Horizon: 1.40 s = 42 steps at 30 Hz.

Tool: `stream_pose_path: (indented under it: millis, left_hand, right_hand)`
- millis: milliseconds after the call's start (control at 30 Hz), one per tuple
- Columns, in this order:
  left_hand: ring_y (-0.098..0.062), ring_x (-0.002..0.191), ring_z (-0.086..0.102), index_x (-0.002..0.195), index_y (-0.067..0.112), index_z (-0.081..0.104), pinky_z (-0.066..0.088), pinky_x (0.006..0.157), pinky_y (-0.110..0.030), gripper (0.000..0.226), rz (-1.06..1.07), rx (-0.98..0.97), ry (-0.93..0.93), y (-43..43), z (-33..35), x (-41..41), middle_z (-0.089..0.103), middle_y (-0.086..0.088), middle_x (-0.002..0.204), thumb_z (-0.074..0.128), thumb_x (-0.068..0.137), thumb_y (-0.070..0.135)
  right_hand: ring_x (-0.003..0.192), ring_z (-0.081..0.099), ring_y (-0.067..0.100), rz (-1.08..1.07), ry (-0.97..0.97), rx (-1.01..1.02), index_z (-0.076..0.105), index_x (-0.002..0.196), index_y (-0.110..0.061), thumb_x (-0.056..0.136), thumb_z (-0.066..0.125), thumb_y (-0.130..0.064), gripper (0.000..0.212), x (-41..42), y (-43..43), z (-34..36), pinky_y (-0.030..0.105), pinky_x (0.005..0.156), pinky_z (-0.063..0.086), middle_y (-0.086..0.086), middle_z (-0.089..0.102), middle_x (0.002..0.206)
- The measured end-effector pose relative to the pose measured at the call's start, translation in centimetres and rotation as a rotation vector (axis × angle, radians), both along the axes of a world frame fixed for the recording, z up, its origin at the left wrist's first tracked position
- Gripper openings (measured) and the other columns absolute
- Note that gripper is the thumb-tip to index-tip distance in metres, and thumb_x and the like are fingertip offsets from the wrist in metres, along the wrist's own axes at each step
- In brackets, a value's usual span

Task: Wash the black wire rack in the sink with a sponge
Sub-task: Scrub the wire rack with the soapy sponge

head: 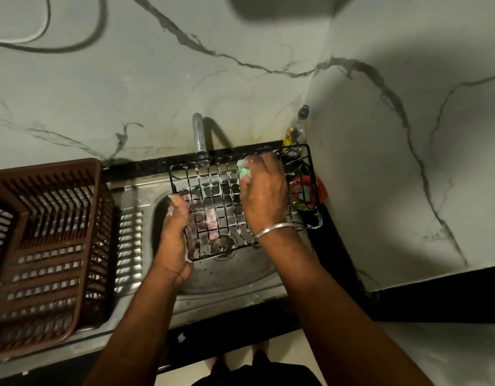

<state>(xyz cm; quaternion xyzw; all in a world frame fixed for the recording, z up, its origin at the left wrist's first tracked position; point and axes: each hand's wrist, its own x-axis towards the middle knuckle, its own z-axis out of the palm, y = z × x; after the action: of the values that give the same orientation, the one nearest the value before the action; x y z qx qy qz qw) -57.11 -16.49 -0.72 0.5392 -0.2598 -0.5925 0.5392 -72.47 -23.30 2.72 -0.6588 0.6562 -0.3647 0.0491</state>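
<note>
Clearly the scrubbing step is in hand: the rack (227,196) is lifted over the sink (240,277), tilted so its far edge sits higher near the tap (199,137), and white foam clings to many of its wires. No water shows running from the tap, so I judge this as soaping, with rinsing not yet done.

Both hands are busy. The left hand (175,235) grips the rack's near-left corner, at about 7 o'clock of the grid, fingers curled round the edge wire and showing through the mesh from beneath. The right hand (264,190) clenches a green sponge (244,171) and presses it on the upper face of the rack toward 1 o'clock, fingers folded tight over it; only a small part of the sponge pokes out at the left of the knuckles. A bangle (274,229) sits on that wrist.

Next, I reckon, the sponge needs drawing along the wires toward the parts less foamy, the far-right end at 3 o'clock especially, while the left hand keeps the frame steady; a soapy wire is slippery, so that hold wants to be firm. Turning the rack over to reach its underside probably follows, then a rinse under the tap.

Around it: a brown basket (45,240) stands on the drainboard at 9 o'clock, a clear bottle (296,129) in the corner at 1 o'clock, and a red packet (321,188) shows behind the rack's right end.
</note>
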Motion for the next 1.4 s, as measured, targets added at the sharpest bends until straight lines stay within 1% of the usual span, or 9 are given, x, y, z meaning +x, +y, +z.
stream_pose_path:
  millis: [167,333,467,600,667,800,1133,1267,1400]
  left_hand:
    - [-0.042,0.115,0.071,0.148,0.009,0.056,0.056,0.098,-0.062,0.121,-0.050,-0.020,-0.016,-0.1,-0.4,0.2,0.071,-0.026,0.130,0.068,0.065,0.097]
    - [-0.035,0.103,0.075,0.153,0.012,0.052,0.058,0.095,-0.059,0.131,0.013,-0.002,-0.005,0.1,-0.5,0.4,0.077,-0.018,0.118,0.071,0.057,0.099]
    - [-0.033,0.094,0.074,0.153,0.008,0.050,0.062,0.085,-0.050,0.130,0.015,-0.005,0.010,0.0,-0.6,0.1,0.077,-0.016,0.110,0.072,0.060,0.097]
    - [-0.028,0.087,0.077,0.138,0.012,0.062,0.064,0.080,-0.045,0.116,0.033,-0.027,0.008,0.3,-0.6,0.5,0.080,-0.012,0.102,0.072,0.058,0.097]
    - [-0.029,0.089,0.076,0.133,0.015,0.064,0.062,0.083,-0.047,0.111,0.028,-0.032,-0.006,0.3,-0.7,0.4,0.079,-0.012,0.104,0.072,0.059,0.097]
    - [-0.033,0.089,0.069,0.132,0.015,0.057,0.059,0.078,-0.045,0.106,0.022,-0.048,-0.012,0.1,-0.4,0.3,0.075,-0.017,0.106,0.075,0.062,0.093]
    - [-0.032,0.090,0.072,0.151,0.005,0.046,0.060,0.081,-0.045,0.125,0.058,-0.052,0.017,0.5,-1.8,1.2,0.074,-0.018,0.109,0.077,0.066,0.090]
    - [-0.033,0.093,0.072,0.153,0.006,0.045,0.058,0.086,-0.049,0.126,0.042,-0.059,-0.013,0.4,-1.9,0.5,0.076,-0.017,0.110,0.075,0.065,0.092]
    - [-0.033,0.090,0.071,0.149,0.004,0.047,0.059,0.083,-0.047,0.125,0.030,-0.074,-0.041,0.1,-1.7,0.9,0.076,-0.015,0.106,0.074,0.065,0.093]
  right_hand:
    - [0.109,0.062,0.020,0.383,0.133,0.100,0.077,0.112,-0.012,0.086,0.078,-0.001,0.028,1.2,0.9,-0.5,0.034,0.095,0.059,0.007,0.071,0.115]
    - [0.108,0.063,0.027,-0.006,0.067,0.107,0.075,0.116,-0.007,0.084,0.081,-0.001,0.032,-1.2,-0.7,-0.5,0.038,0.087,0.062,0.012,0.068,0.119]
    - [0.099,0.068,0.026,-0.032,0.006,0.116,0.076,0.112,-0.006,0.089,0.078,-0.006,0.023,-1.4,-1.0,0.4,0.022,0.084,0.052,0.014,0.068,0.116]
    - [0.097,0.068,0.027,-0.161,0.040,0.034,0.075,0.107,-0.006,0.086,0.079,-0.007,0.021,-3.0,-1.4,0.8,0.024,0.078,0.047,0.015,0.067,0.111]
    - [0.100,0.067,0.027,-0.122,0.056,0.036,0.076,0.109,-0.005,0.088,0.077,-0.005,0.022,-2.3,-1.4,0.5,0.027,0.083,0.053,0.015,0.067,0.114]
    - [0.099,0.054,0.011,0.078,-0.036,0.103,0.078,0.113,-0.008,0.090,0.075,-0.002,0.023,-1.3,-1.4,-0.5,0.004,0.079,0.044,0.007,0.065,0.117]
    - [0.102,0.068,0.026,-0.092,0.040,0.122,0.074,0.112,-0.010,0.088,0.075,0.001,0.027,-2.5,-2.3,-1.9,0.038,0.088,0.061,0.011,0.064,0.121]
    - [0.109,0.064,0.028,-0.188,0.113,0.103,0.073,0.118,-0.009,0.086,0.073,0.005,0.035,-2.4,-2.4,-1.2,0.034,0.092,0.055,0.013,0.064,0.122]
    - [0.119,0.056,0.028,0.062,0.112,0.142,0.072,0.124,-0.004,0.084,0.075,0.008,0.043,-1.4,-1.8,-1.7,0.032,0.096,0.056,0.014,0.059,0.129]
